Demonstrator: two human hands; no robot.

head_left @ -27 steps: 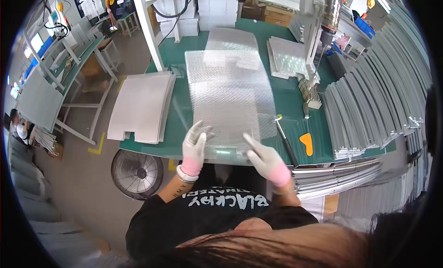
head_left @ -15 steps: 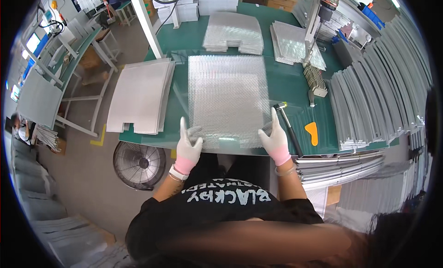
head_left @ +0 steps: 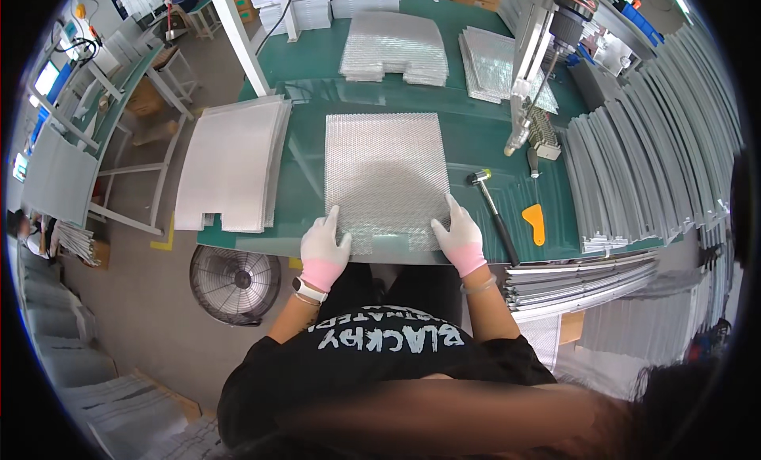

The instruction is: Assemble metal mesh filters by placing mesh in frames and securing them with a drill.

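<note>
A silvery mesh sheet (head_left: pixel 387 167) lies nearly flat on the green table in front of me, its fine grid letting some of the table show through. My left hand (head_left: pixel 325 242), in a white glove with a pink cuff, holds the sheet's near left edge. At the near right edge my right hand (head_left: pixel 460 236), gloved the same way, holds it too. Both index fingers run along the sides, and the thumbs sit inward at the near corners. The other fingers are partly hidden. Right of my right hand lies a hammer (head_left: pixel 495 214) with a black handle.
Stacked pale panels (head_left: pixel 230 163) lie to the left, and notched mesh sheets (head_left: pixel 396 44) at the back. A yellow scraper (head_left: pixel 535 222) is near the hammer. A metal arm (head_left: pixel 523 103) overhangs the table. Grey panels (head_left: pixel 650 159) stand at the right; a floor fan (head_left: pixel 235 284) is below left.
The mesh sheet looks smaller and lower, closer to the tabletop. My hands have come nearer together along with its sides. The metal arm appears shifted left over the table.
</note>
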